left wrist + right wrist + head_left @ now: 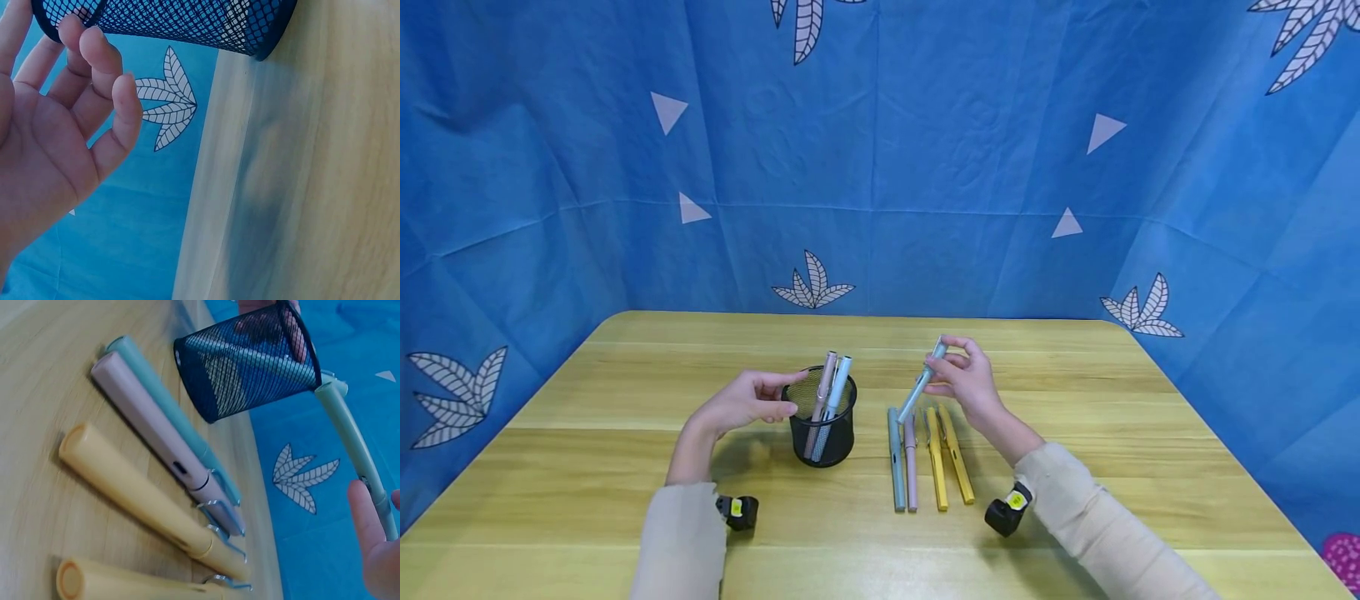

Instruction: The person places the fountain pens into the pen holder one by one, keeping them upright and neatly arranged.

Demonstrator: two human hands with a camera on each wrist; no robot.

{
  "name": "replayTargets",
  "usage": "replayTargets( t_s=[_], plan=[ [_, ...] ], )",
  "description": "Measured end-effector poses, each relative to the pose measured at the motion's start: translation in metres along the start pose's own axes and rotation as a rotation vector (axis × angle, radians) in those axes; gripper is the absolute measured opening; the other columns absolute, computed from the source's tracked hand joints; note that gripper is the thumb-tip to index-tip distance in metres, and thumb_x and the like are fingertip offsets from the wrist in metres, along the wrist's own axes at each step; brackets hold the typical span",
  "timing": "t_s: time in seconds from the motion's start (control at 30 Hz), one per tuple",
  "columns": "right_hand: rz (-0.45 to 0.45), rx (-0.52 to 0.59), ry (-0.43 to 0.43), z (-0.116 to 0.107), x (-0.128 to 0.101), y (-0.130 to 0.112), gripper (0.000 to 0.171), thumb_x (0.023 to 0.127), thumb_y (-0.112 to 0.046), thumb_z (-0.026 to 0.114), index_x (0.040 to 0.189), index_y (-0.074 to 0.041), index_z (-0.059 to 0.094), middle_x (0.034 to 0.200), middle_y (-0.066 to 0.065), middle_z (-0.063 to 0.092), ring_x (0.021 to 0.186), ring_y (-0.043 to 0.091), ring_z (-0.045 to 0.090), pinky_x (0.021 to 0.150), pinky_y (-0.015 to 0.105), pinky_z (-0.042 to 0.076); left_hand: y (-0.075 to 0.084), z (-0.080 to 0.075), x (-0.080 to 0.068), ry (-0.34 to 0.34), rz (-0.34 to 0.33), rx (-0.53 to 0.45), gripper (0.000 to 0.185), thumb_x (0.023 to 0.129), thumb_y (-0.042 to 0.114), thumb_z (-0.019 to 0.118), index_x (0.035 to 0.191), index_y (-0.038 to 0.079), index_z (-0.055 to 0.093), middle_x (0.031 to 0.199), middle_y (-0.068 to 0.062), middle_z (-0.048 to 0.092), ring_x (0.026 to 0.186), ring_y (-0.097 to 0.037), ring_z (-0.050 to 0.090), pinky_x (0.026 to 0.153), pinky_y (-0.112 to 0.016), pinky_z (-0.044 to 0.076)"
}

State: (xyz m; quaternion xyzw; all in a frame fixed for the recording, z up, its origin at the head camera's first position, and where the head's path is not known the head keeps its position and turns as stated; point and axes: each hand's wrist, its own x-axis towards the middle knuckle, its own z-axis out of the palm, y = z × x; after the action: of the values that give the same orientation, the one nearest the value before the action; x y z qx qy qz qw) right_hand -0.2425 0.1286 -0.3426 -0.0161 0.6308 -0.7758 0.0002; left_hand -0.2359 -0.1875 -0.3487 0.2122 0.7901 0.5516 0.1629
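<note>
A black mesh pen holder point(823, 450) stands upright on the table with a pink pen point(822, 387) and a light blue pen point(837, 392) leaning in it. My left hand point(747, 402) grips the holder's rim from the left, thumb at the near side and index finger toward the back. My right hand point(966, 379) pinches a pale blue-green pen point(919, 388) near its upper end, tilted above the table. Below it lie a teal pen point(897, 467), a lilac pen point(911, 467) and two yellow pens point(937, 467), side by side, clips toward the back.
The wooden table point(580, 467) carries the pen holder left of the row of pens. Blue patterned cloth point(880, 150) hangs behind the table and along both sides. Each wrist wears a small black camera point(1009, 510).
</note>
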Motion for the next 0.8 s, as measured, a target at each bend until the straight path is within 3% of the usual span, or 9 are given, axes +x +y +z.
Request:
replayTargets(
  t_s=[0.33, 0.53, 0.63, 0.8],
  plan=[
    [0.002, 0.044, -0.015, 0.012, -0.001, -0.006, 0.04, 0.085, 0.01, 0.05, 0.122, 0.001, 0.036, 0.088, 0.011, 0.057, 0.062, 0.019, 0.062, 0.061, 0.032, 0.052, -0.001, 0.0, 0.0, -0.004, -0.007, -0.028, 0.055, 0.082, 0.014, 0.065, 0.132, 0.003, 0.043, 0.064, -0.004, 0.043, 0.057, -0.014, 0.042, 0.056, -0.032, 0.041],
    [-0.064, 0.072, -0.031, 0.018, -0.001, -0.007, 0.045, 0.084, 0.012, 0.05, 0.124, 0.0, 0.032, 0.09, 0.012, 0.057, 0.065, 0.021, 0.063, 0.062, 0.034, 0.052, -0.001, -0.001, 0.0, -0.002, -0.006, -0.024, 0.055, 0.083, 0.013, 0.064, 0.132, 0.003, 0.043, 0.065, -0.004, 0.044, 0.058, -0.014, 0.043, 0.057, -0.032, 0.042],
    [-0.115, 0.136, -0.065, 0.016, 0.006, 0.001, 0.051, 0.083, 0.011, 0.052, 0.126, -0.003, 0.031, 0.092, 0.015, 0.058, 0.066, 0.023, 0.064, 0.061, 0.033, 0.052, -0.001, 0.0, 0.001, -0.003, -0.005, -0.025, 0.053, 0.084, 0.009, 0.062, 0.132, 0.003, 0.042, 0.065, -0.004, 0.044, 0.058, -0.014, 0.043, 0.057, -0.032, 0.042],
    [-0.124, 0.166, -0.049, 0.024, 0.007, -0.002, 0.057, 0.082, 0.01, 0.053, 0.13, -0.008, 0.029, 0.093, 0.014, 0.059, 0.066, 0.022, 0.064, 0.061, 0.034, 0.052, 0.0, 0.0, 0.0, -0.006, -0.003, -0.03, 0.055, 0.083, 0.014, 0.064, 0.132, 0.003, 0.043, 0.065, -0.004, 0.044, 0.058, -0.014, 0.043, 0.056, -0.032, 0.041]
  ],
)
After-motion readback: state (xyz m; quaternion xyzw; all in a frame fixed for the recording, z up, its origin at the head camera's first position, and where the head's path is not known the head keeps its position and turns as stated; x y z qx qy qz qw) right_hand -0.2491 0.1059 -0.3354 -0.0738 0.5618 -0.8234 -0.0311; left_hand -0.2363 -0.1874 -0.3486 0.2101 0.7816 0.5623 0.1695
